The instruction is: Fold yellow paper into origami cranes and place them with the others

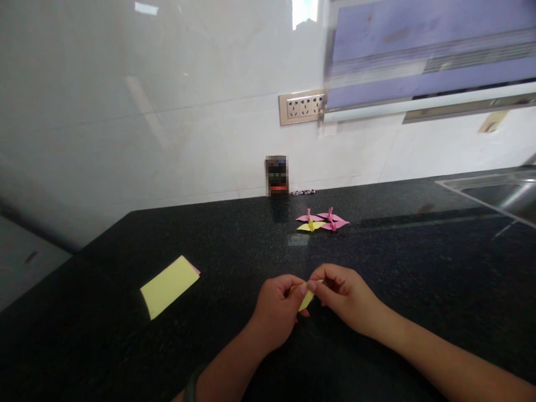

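Note:
My left hand [278, 310] and my right hand [345, 296] meet low in the middle of the view, both pinched on one small folded yellow paper [306, 300]. The fingers of both hands are closed around it, and most of the paper is hidden between them. The hands hover just above the black stone counter [419, 268]. Farther back on the counter lie three finished paper cranes: a yellow crane [310, 225] and two pink cranes [334, 222] close together.
A stack of yellow paper sheets [170, 286] with a pink one under it lies to the left. A small dark object [277, 176] stands against the white wall, below a socket strip [302, 106]. A steel sink [498, 192] sits at the right.

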Available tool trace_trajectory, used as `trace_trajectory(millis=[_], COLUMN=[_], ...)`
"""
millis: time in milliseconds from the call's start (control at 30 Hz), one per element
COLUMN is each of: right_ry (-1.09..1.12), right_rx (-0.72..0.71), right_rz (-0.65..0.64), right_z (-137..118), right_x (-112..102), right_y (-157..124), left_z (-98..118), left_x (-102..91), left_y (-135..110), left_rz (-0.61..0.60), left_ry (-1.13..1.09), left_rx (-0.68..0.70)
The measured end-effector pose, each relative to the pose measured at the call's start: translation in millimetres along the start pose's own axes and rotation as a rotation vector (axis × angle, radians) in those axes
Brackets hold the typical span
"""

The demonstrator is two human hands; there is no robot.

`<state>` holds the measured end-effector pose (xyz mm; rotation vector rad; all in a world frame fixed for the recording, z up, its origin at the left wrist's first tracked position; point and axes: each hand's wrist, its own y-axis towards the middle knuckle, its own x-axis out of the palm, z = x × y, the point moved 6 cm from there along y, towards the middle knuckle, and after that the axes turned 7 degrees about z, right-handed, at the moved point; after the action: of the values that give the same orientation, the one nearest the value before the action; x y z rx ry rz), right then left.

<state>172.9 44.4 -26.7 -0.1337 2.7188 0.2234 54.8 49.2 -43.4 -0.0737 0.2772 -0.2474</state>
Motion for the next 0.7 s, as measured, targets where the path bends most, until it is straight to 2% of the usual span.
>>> trace_trajectory(millis=[100, 200, 300, 400, 567, 700], right_ry=[-0.113, -0.119, 0.019, 0.177, 0.196, 0.225], right_rx=[-0.107, -0.173, -0.087, 0.024, 0.097, 0.083], right_rz=[0.015, -0.007, -0.034, 0.0, -0.021, 0.055], right_z=[-10.0, -16.5, -10.2, -0.3, 5.7, 6.4], right_x=[-2.9, -3.8, -3.3, -3.5, 1.3, -4.9], right_y=[-1.3, -2.5, -1.7, -0.1, 1.2, 2.8], left_z=[4.9, 5.6, 3.4, 0.7, 0.6, 1.1], left_x=[-0.5, -1.9, -2.9, -3.6, -1.2, 0.2], left_y=[-1.0, -1.0, -0.7, -0.6, -0.9, -0.6], left_rz=[0.001, 0.01, 0.005, 0.005, 0.004, 0.012], left_ry=[-0.001, -0.006, -0.016, -0.042, -0.122, -0.247], left_rx=[0.021, 0.009, -0.008, -0.037, -0.063, -0.074])
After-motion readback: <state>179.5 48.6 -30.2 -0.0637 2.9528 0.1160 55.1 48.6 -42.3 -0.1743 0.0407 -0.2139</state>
